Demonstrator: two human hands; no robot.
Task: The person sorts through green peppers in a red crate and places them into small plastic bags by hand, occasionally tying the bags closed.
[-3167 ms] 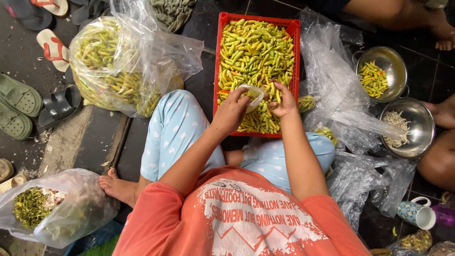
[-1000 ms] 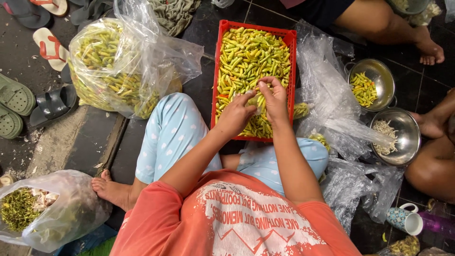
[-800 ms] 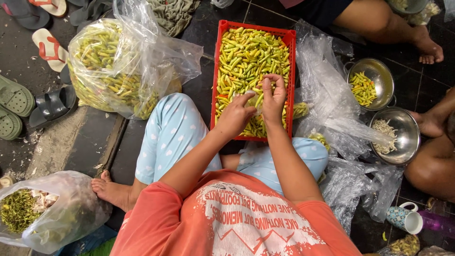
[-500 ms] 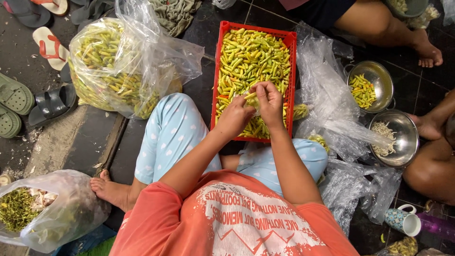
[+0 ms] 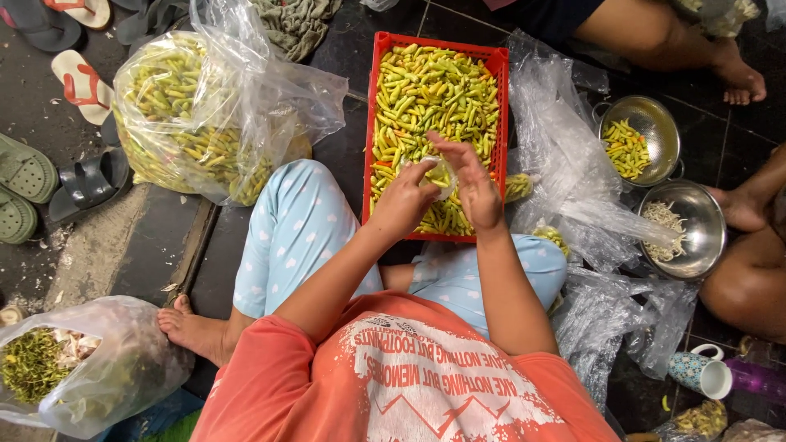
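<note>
Right now I am sitting on the floor with the red crate (image 5: 373, 123) in front of my knees, and I am taking it as my landmark. Above its near end I am holding a small clear plastic bag (image 5: 440, 173) between both hands. My left hand (image 5: 403, 200) is pinching the bag's left edge with thumb and fingertips closed narrowly on the film. My right hand (image 5: 472, 184) is standing edge-on at the bag's other side, fingers mostly straight and together, touching the plastic; I cannot tell whether it is truly pinching or only steadying it.

I am judging the bag to be very light, limp and a little slippery, so it is best taken at the rim, one pinch on each side, to keep the mouth open. The chillies (image 5: 430, 90) filling the crate are looking small, light and firm, easy to bruise if squeezed; the stem end seems the safest hold.

Left of the crate a large clear sack of chillies (image 5: 188, 123) is slumping on the floor. Right of the crate, beyond crumpled plastic sheets (image 5: 573, 155), two steel bowls (image 5: 655, 123) are sitting, one with chillies and one with pale stems. Well behind the crate's left side, by my foot, another bag of green trimmings (image 5: 57, 368) is lying.
</note>
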